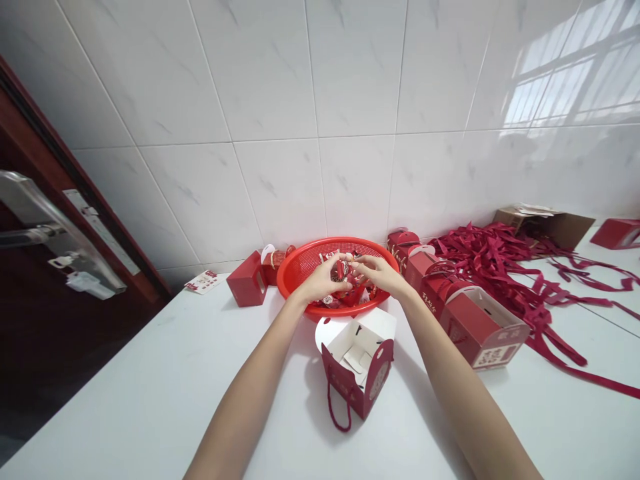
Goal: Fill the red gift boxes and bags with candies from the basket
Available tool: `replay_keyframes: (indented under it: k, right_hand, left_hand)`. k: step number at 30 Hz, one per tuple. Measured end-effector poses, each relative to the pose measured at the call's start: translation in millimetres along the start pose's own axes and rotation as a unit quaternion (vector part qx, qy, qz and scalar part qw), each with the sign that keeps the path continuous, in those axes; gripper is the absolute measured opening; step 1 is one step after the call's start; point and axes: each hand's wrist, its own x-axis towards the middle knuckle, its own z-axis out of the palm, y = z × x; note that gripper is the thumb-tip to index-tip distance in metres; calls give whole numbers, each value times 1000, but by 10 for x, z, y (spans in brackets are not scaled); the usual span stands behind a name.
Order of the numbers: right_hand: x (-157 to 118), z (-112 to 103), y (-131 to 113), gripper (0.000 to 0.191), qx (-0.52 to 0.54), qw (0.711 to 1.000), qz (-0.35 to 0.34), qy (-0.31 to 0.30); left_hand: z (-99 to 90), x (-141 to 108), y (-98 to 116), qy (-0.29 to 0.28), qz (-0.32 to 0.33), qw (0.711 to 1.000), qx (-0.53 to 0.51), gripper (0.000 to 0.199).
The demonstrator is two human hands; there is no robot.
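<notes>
A red plastic basket [295, 270] with red-wrapped candies [361, 295] in it stands against the wall. Over it, my left hand [326, 279] curls its thumb and fingers around a red-wrapped candy [343, 269]. My right hand [379, 272] meets it from the right, fingertips pinched close to that candy; what they hold is too small to make out. In front of the basket, between my forearms, a dark red gift box [345, 383] sits with its flaps up and its white inside showing. A cord handle [340, 425] hangs down its near side.
Several red gift boxes [470, 327] form a row on the right. Behind them dark red ribbons [480, 253] lie heaped beside a cardboard box [565, 230]. Left of the basket are another red box [247, 280] and a printed card [205, 281]. A door [60, 300] borders the table's left.
</notes>
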Motion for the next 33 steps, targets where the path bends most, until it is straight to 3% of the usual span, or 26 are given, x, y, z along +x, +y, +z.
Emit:
replay_keyframes:
  k: [6,13,18,22,25,29,33]
  right_hand:
    - [-32,14,-73,44,110,992,23,-51]
    - [1,25,-27,27,125,992,23,8]
    - [-8,17,-41,26,116,991,25,59]
    - [5,17,-37,20,123,988,24,90]
    - [25,21,-14,22,137,984,23,109]
    - [50,23,30,25,168,978,32,119]
    - [78,51,63,24,206,970,45,124]
  left_hand:
    - [23,17,-29,-14,24,996,-82,61]
    - [14,11,18,-2,33,996,-83,48]
    - [-2,1,62,-12,-12,993,-115,49]
    - [0,6,46,34,-39,992,-114,38]
    - [5,16,4,54,-24,994,-96,37]
    - [15,21,-47,68,-5,992,-104,52]
    - [24,10,-67,41,-23,994,-101,70]
